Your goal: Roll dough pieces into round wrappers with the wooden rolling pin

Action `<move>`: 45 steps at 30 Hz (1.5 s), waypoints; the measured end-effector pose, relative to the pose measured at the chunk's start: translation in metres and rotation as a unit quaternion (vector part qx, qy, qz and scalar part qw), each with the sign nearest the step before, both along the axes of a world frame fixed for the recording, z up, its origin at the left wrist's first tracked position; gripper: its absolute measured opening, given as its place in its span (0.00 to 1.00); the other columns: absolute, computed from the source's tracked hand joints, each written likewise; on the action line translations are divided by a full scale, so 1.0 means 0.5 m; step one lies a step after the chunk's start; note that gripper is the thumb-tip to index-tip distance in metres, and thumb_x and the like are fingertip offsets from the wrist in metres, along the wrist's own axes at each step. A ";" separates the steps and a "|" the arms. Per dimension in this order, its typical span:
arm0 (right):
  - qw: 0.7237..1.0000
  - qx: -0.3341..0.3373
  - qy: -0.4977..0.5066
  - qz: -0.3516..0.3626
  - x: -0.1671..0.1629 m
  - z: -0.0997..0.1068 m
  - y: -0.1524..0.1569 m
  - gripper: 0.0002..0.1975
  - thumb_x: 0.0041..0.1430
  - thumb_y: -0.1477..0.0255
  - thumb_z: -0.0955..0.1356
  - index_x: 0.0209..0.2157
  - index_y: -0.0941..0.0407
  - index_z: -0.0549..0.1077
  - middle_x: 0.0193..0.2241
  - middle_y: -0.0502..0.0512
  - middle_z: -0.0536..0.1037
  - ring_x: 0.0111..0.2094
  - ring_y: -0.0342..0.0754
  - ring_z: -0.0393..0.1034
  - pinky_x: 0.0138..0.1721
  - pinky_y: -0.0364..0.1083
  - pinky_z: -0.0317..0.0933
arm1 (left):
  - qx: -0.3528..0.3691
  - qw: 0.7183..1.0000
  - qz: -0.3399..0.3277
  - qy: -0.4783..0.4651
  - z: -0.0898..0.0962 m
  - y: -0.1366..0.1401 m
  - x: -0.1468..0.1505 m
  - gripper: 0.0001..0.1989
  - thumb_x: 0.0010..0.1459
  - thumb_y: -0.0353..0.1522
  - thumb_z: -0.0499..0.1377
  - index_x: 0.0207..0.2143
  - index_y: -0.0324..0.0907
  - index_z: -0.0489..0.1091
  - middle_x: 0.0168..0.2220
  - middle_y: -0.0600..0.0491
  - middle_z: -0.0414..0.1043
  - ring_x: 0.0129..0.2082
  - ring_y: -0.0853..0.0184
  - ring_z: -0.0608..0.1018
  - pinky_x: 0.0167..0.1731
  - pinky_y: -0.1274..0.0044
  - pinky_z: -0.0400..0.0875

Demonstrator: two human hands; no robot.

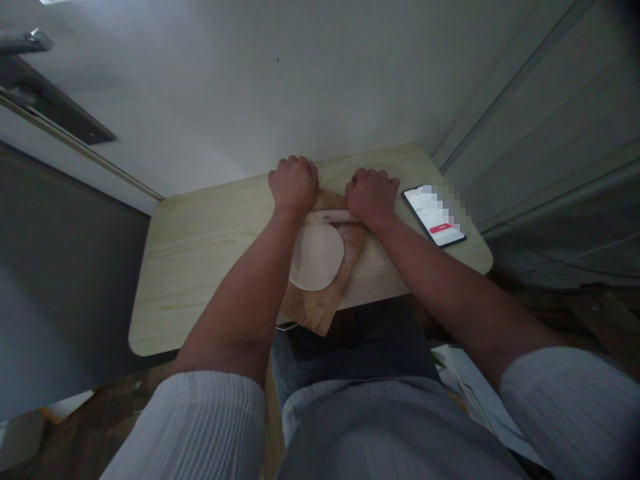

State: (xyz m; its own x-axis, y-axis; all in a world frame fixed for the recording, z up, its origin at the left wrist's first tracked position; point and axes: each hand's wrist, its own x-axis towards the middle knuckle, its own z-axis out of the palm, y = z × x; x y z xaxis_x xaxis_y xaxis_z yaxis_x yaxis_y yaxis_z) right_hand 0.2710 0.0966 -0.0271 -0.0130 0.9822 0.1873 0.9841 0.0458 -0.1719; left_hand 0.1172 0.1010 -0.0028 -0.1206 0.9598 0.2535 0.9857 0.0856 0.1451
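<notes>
Both arms reach forward over a small pale wooden table. My left hand [294, 181] is closed at the left end of a rolling pin [333, 217], and my right hand [371, 195] is closed at its right end. The pin lies across the far edge of a flat, round sheet of dough [317, 257]. Beneath the dough is a brown sheet [325, 312], turned cornerwise, with one corner hanging past the table's near edge. Light dusty marks show on the sheet's right side. My left forearm hides part of the dough's left side.
A phone [434, 215] with a lit screen lies on the table [210, 247] to the right of my right hand. A white wall or door stands right behind the table, with a metal handle [25, 42] at upper left. Cables run at the right.
</notes>
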 end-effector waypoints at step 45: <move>0.999 0.026 0.038 0.008 -0.001 -0.002 -0.047 0.19 0.64 0.68 0.59 0.46 0.62 0.75 0.45 0.70 0.76 0.49 0.65 0.65 0.48 0.62 0.52 | 0.010 0.999 -0.020 0.025 -0.003 -0.045 -0.001 0.24 0.69 0.37 0.39 0.46 0.38 0.73 0.48 0.39 0.74 0.51 0.54 0.72 0.48 0.65 0.64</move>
State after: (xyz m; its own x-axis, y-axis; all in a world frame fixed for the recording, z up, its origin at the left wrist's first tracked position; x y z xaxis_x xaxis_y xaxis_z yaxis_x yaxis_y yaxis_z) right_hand 0.2703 0.0731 -0.0279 -0.0127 0.9710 0.2385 0.9673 0.0724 -0.2432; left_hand 0.1166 0.0786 -0.0044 -0.0698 0.9583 0.2770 0.9943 0.0443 0.0975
